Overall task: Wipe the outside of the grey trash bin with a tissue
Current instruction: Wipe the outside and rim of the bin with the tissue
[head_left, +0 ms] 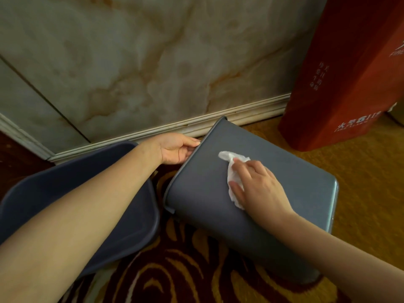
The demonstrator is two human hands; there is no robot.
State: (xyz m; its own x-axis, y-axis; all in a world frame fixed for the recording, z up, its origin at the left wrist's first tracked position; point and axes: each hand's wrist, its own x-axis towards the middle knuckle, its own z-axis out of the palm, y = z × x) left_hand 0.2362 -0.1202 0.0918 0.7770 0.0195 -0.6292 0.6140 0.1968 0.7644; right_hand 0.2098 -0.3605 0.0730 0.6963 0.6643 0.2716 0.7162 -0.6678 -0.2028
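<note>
The grey trash bin (295, 193) lies on its side on the carpet, its open rim to the left and its base to the right. My left hand (177, 149) grips the rim at the upper left corner. A crumpled white tissue (231, 173) is pressed flat on the bin's upward-facing side under the fingers of my right hand (260, 186).
A second, dark blue bin part (54, 193) lies to the left under my left forearm. A tall red box (349, 79) stands at the right against the marble wall (131, 62). A white skirting board (153, 132) runs behind. Patterned carpet (185, 270) covers the floor.
</note>
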